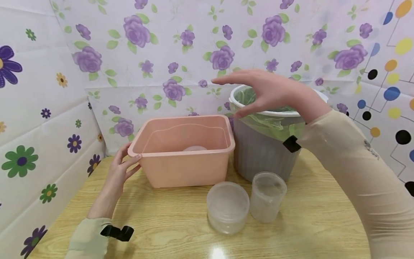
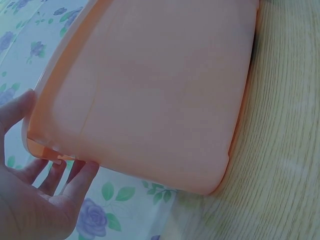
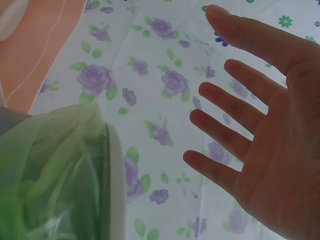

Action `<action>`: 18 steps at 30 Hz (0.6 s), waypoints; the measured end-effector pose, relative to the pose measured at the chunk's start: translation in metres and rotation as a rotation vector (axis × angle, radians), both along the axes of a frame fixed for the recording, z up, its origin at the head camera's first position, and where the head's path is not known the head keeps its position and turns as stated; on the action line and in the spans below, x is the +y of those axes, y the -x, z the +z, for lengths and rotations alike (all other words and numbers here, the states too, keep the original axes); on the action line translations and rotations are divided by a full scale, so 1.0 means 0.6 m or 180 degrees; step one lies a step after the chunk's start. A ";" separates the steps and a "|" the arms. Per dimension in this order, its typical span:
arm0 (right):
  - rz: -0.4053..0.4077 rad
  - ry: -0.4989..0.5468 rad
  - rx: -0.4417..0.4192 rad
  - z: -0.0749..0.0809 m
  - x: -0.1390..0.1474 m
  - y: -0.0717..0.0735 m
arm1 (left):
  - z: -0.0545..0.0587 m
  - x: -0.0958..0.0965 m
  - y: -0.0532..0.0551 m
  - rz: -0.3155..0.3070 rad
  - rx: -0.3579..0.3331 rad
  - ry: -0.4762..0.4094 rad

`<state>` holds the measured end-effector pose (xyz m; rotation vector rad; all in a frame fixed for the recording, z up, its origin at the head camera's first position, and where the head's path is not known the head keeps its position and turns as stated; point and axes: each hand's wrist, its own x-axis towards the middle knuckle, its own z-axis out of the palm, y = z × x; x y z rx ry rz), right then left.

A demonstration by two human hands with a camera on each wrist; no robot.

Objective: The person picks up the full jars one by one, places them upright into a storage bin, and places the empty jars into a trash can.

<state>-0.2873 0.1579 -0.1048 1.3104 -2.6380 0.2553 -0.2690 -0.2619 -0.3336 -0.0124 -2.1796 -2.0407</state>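
Over there the left hand (image 1: pixel 119 172) pinches the tub (image 1: pixel 184 169) by its left rim on the table (image 1: pixel 161 223), while the right hand (image 1: pixel 270 90), spread and holding nothing, hangs by the bin (image 1: pixel 263 151), and a careless pull forward could topple the jars (image 1: pixel 228 210).

A peach-pink rectangular plastic basin (image 1: pixel 184 169) stands upright and open-topped on the bench (image 1: pixel 161 223), its near left rim corner pinched in the left grip (image 1: pixel 117 174). A pale item (image 1: pixel 195 148) inside is mostly hidden by the near wall. Just right stands a grey, ribbed, white-rimmed round bin (image 1: pixel 265 158), upright, its translucent green plastic liner (image 1: pixel 275 126) draped over the side.
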 end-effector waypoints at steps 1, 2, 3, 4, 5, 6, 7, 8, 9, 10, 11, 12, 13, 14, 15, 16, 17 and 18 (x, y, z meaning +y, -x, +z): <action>-0.0010 0.0041 0.0051 -0.004 0.007 -0.004 | 0.000 0.001 0.000 -0.0001 0.0006 -0.0008; -0.0015 0.0086 0.0100 -0.007 0.015 -0.007 | -0.001 0.001 0.001 0.0000 0.0009 -0.0016; -0.0018 0.0136 0.0147 -0.011 0.022 -0.011 | -0.001 0.002 0.001 0.0001 0.0010 -0.0021; -0.0018 0.0189 0.0193 -0.014 0.029 -0.015 | -0.001 0.002 0.001 0.0005 0.0013 -0.0027; -0.0006 0.0242 0.0245 -0.018 0.036 -0.018 | -0.001 0.002 0.001 0.0007 0.0013 -0.0031; 0.0000 0.0286 0.0292 -0.021 0.043 -0.021 | 0.000 0.002 0.001 0.0007 0.0013 -0.0030; 0.0004 0.0332 0.0327 -0.024 0.051 -0.024 | 0.000 0.002 0.001 0.0004 0.0012 -0.0025; 0.0011 0.0376 0.0358 -0.027 0.058 -0.027 | 0.000 0.002 0.000 0.0004 0.0008 -0.0020; 0.0008 0.0410 0.0390 -0.030 0.066 -0.029 | 0.000 0.002 0.000 0.0002 0.0006 -0.0013; 0.0001 0.0446 0.0413 -0.032 0.073 -0.032 | 0.001 0.002 0.000 -0.0003 0.0003 -0.0008; -0.0002 0.0469 0.0449 -0.034 0.081 -0.033 | 0.001 0.002 0.000 -0.0006 0.0001 -0.0005; -0.0017 0.0495 0.0474 -0.036 0.089 -0.034 | 0.001 0.002 0.001 -0.0009 0.0002 -0.0004; -0.0042 0.0521 0.0501 -0.038 0.096 -0.036 | 0.001 0.001 0.001 -0.0010 0.0003 0.0000; -0.0080 0.0533 0.0536 -0.041 0.103 -0.037 | 0.001 0.001 0.000 -0.0010 0.0004 0.0000; -0.0124 0.0542 0.0561 -0.043 0.110 -0.038 | 0.000 0.001 0.000 -0.0011 0.0006 0.0001; -0.0154 0.0565 0.0591 -0.045 0.117 -0.040 | 0.000 0.001 0.001 -0.0012 0.0009 0.0001; -0.0196 0.0582 0.0628 -0.048 0.124 -0.041 | 0.000 0.001 0.001 -0.0011 0.0014 0.0001; -0.0240 0.0603 0.0650 -0.051 0.131 -0.044 | 0.000 0.002 0.001 -0.0013 0.0017 -0.0002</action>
